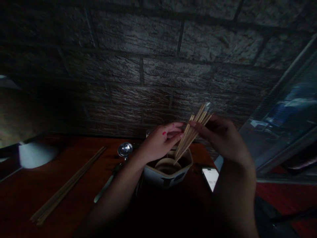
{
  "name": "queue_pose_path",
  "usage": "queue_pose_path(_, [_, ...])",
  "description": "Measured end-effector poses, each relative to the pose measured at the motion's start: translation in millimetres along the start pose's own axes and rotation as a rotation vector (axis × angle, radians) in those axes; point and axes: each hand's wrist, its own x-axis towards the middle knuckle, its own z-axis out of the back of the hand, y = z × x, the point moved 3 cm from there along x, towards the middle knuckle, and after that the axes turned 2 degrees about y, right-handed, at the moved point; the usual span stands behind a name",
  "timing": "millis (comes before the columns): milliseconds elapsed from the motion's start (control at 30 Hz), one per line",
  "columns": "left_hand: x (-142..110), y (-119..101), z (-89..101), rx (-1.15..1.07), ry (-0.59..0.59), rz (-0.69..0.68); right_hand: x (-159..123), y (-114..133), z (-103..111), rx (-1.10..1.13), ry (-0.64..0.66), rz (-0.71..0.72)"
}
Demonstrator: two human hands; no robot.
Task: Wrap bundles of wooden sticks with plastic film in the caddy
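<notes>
Both hands meet over a small dark-and-white cup-like holder (170, 173) on a reddish wooden table (29, 195). My left hand (160, 140) and my right hand (220, 135) are closed with fingertips pinching a bundle of several wooden chopsticks (192, 132). The bundle tilts, with its lower ends inside the holder's opening and its upper ends fanned out toward the upper right. The scene is very dim.
A pair of chopsticks (66, 186) lies diagonally on the table at left. A metal spoon (116, 167) lies beside the holder. A lit phone (211, 178) rests at right. A white bowl-like object (37, 153) sits far left. A dark brick wall (158, 66) stands behind.
</notes>
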Motion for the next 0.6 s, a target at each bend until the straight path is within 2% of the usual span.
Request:
queue_pose_path(100, [1, 3, -0.8, 0.006, 0.018, 0.010, 4, -7, -11, 0.055, 0.197, -0.033])
queue_pose_path(167, [2, 4, -0.2, 0.031, 0.020, 0.026, 6, -13, -15, 0.083, 0.271, -0.048])
queue_pose_path(467, [1, 13, 3.2, 0.105, 0.066, 0.058, 9, -29, -14, 0.032, 0.335, -0.096])
queue_pose_path(600, [-1, 8, 4.3, 0.202, 0.141, 0.062, 8, -33, -14, 0.014, 0.426, -0.121])
